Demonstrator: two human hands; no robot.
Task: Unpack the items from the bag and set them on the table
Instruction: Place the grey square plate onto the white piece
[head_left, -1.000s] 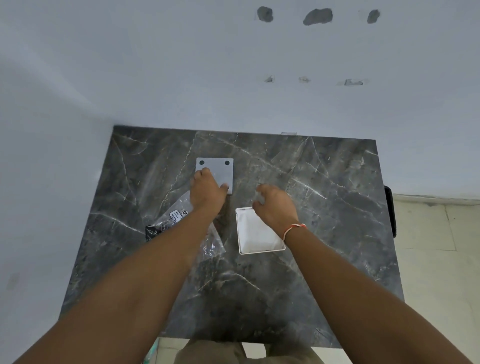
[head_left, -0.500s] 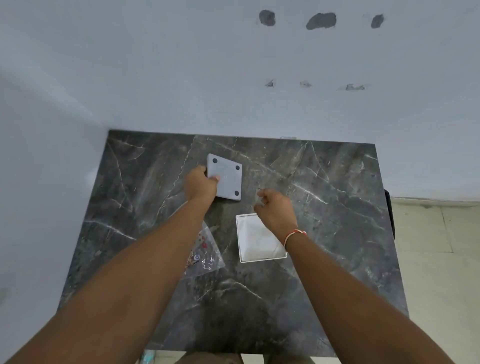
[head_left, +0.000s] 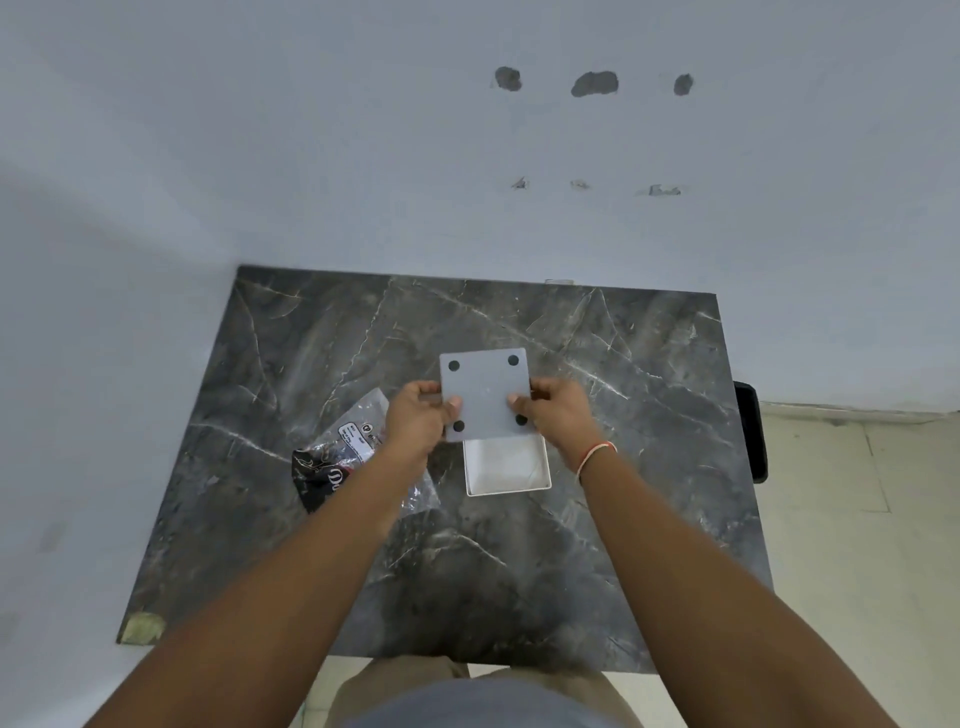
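A flat grey square item (head_left: 485, 395) with black round pads at its corners is held above the dark marble table (head_left: 649, 374). My left hand (head_left: 418, 418) grips its left edge and my right hand (head_left: 558, 415) grips its right edge. Just below it an open white shallow box (head_left: 506, 467) lies on the table, its far edge hidden by the grey item. A clear plastic bag (head_left: 343, 457) with a white label and black print lies left of the box, partly under my left forearm.
The table stands against a pale wall at the back and left. A black object (head_left: 750, 431) sticks out past the table's right edge, over a tiled floor. My legs show below the front edge.
My left hand lifted the grey item off the table and brought it toward me above the white box. My right hand moved up and took hold of its right edge.
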